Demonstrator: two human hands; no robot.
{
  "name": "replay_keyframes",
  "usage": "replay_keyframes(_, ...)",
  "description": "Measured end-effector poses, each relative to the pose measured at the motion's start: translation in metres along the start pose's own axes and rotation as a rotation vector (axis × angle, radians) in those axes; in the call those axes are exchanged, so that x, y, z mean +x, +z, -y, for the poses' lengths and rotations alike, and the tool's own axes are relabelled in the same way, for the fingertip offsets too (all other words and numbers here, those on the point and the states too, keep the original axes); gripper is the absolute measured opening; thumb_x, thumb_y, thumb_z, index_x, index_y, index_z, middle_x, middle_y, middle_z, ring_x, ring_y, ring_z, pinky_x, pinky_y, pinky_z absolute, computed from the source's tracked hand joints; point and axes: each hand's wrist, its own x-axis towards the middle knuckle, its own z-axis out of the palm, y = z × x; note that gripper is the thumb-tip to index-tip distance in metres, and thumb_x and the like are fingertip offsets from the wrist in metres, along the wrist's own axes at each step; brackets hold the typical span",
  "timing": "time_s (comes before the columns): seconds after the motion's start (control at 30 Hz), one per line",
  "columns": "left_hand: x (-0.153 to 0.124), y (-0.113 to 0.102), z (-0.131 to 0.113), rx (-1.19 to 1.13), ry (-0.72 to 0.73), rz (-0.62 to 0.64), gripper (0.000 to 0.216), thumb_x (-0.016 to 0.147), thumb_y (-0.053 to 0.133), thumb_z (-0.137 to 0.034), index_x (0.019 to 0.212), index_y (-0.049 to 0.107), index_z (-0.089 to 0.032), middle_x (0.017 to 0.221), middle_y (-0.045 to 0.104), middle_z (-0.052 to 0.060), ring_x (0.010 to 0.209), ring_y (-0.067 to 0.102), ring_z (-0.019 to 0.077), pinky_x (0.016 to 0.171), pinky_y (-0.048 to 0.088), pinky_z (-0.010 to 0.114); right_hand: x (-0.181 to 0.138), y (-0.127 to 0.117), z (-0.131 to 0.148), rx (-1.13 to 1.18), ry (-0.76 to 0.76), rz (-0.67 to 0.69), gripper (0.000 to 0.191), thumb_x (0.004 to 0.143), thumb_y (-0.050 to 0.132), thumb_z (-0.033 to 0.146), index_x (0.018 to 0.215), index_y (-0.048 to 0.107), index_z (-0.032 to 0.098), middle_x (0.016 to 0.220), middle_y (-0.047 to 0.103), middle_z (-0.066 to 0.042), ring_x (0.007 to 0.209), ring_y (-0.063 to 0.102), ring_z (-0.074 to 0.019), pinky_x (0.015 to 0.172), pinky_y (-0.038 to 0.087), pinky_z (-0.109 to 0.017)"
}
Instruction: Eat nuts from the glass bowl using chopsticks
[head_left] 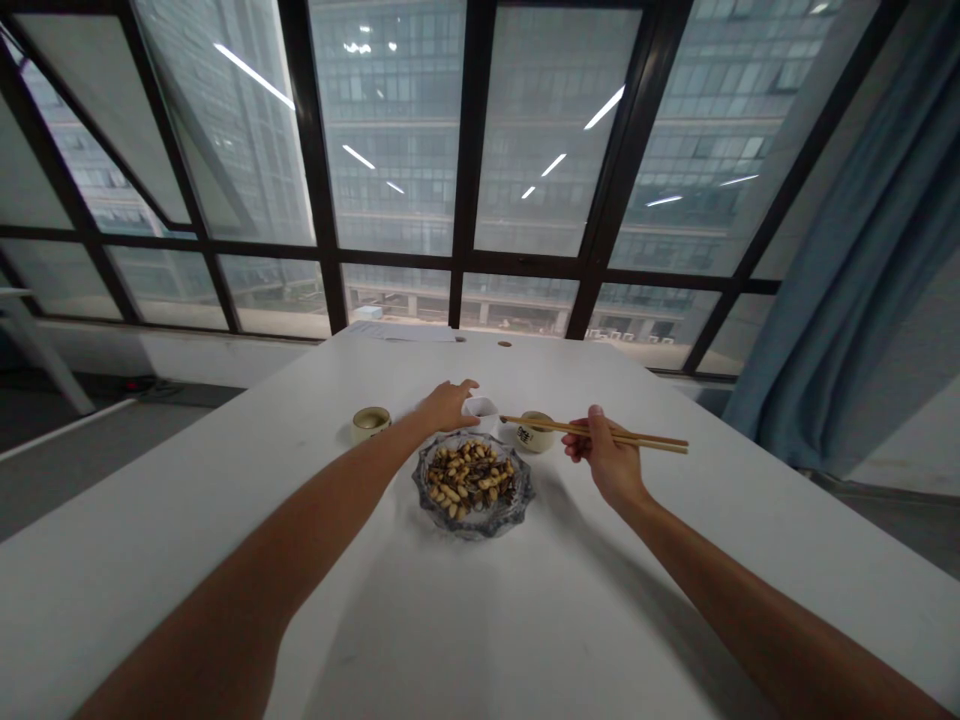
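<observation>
My right hand (611, 458) is closed round a pair of wooden chopsticks (652, 441). Their tips point left, close to the right side of a small white cup (487, 424). My left hand (448, 406) reaches over from the left, thumb and fingers curved about the near and far sides of that white cup. Just in front stands a scalloped glass dish (433, 508) holding peanuts (452, 495) mixed with dark seeds. Behind the chopsticks sits a pale cup with dark writing (534, 440). Whether anything is between the chopstick tips is too small to tell.
Left of my left forearm stands another yellowish cup (367, 426). Papers (409, 332) lie at the far edge of the white table (405, 620). Beyond it are dark-framed windows (459, 150), with a blue curtain (840, 280) on the right.
</observation>
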Motion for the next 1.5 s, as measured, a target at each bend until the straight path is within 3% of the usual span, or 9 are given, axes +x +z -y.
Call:
replay_keyframes(0.2,-0.013,-0.026,0.007,0.228,-0.144,0.097,0.083,0.077,0.072,-0.058,0.143,0.044,-0.016,0.140,0.060,0.020,0.134,0.053,0.0355,0.118,0.025,0.051,0.000,0.000,-0.002,0.001,0.006,0.007,0.063,0.065,0.075,0.076,0.069,0.066,0.015,0.052,0.066,-0.005,0.040,0.058,-0.0128,0.036,0.045,-0.023)
replay_keyframes(0.37,-0.035,-0.039,0.016,0.247,-0.352,0.232,0.083,0.080,0.070,-0.051,0.147,0.038,-0.011,0.133,0.064,0.022,0.128,0.058,0.0364,0.114,0.032,0.053,-0.005,0.004,-0.004,-0.026,-0.027,0.006,0.061,0.070,0.072,0.076,0.069,0.066,0.016,0.053,0.067,-0.005,0.040,0.058,-0.0138,0.036,0.045,-0.024)
replay_keyframes(0.47,-0.045,-0.036,0.022,0.159,-0.235,0.122,0.083,0.078,0.074,-0.035,0.148,0.036,-0.013,0.134,0.064,0.019,0.127,0.059,0.0326,0.108,0.042,0.043,-0.012,0.008,-0.002,-0.121,-0.154,0.036,0.057,0.080,0.064,0.074,0.071,0.067,0.017,0.054,0.067,-0.005,0.040,0.058,-0.0147,0.037,0.046,-0.026)
replay_keyframes(0.6,-0.055,-0.028,0.031,0.060,0.054,-0.070,0.081,0.075,0.073,-0.021,0.148,0.038,-0.018,0.146,0.055,0.015,0.134,0.052,0.0305,0.113,0.041,0.043,-0.017,0.022,0.003,-0.418,-0.449,0.224,0.051,0.094,0.052,0.063,0.074,0.070,0.020,0.060,0.070,-0.004,0.049,0.063,-0.0162,0.049,0.051,-0.028)
replay_keyframes(0.8,-0.063,-0.025,0.038,-0.004,0.125,-0.114,0.081,0.076,0.073,-0.026,0.149,0.038,-0.020,0.146,0.054,0.014,0.131,0.053,0.0315,0.114,0.039,0.047,-0.004,0.078,-0.001,-0.721,-0.688,0.560,0.042,0.099,0.050,0.052,0.081,0.075,0.023,0.074,0.076,-0.005,0.070,0.071,-0.0193,0.071,0.054,-0.029)
replay_keyframes(1.0,-0.063,-0.025,0.039,0.024,0.104,-0.095,0.079,0.078,0.072,-0.030,0.149,0.038,-0.018,0.148,0.053,0.015,0.130,0.055,0.0317,0.112,0.040,0.046,0.003,0.100,-0.006,-0.707,-0.607,0.651,0.039,0.097,0.054,0.051,0.080,0.073,0.023,0.078,0.076,-0.005,0.074,0.071,-0.0200,0.070,0.053,-0.030)
replay_keyframes(1.27,-0.046,-0.018,0.043,0.125,-0.073,-0.014,0.075,0.081,0.072,-0.042,0.145,0.042,-0.015,0.125,0.069,0.016,0.115,0.065,0.0320,0.098,0.048,0.041,-0.017,0.059,0.022,-0.436,-0.275,0.431,0.064,0.090,0.045,0.075,0.068,0.066,0.019,0.052,0.064,-0.004,0.041,0.054,-0.0130,0.039,0.042,-0.024)
replay_keyframes(1.4,-0.038,-0.019,0.047,0.180,-0.161,0.056,0.076,0.083,0.070,-0.047,0.145,0.042,-0.013,0.120,0.072,0.015,0.115,0.066,0.0316,0.099,0.047,0.040,-0.025,0.040,0.035,-0.430,-0.149,0.486,0.066,0.081,0.054,0.080,0.059,0.063,0.018,0.044,0.059,-0.002,0.034,0.048,-0.0106,0.032,0.038,-0.022)
replay_keyframes(1.5,-0.045,-0.024,0.054,0.201,-0.127,-0.014,0.070,0.085,0.067,-0.051,0.140,0.048,-0.013,0.127,0.069,0.015,0.116,0.065,0.0307,0.103,0.044,0.040,-0.027,0.027,0.043,-0.495,-0.088,0.598,0.063,0.082,0.057,0.077,0.061,0.065,0.018,0.046,0.061,-0.003,0.034,0.053,-0.0117,0.033,0.041,-0.022)
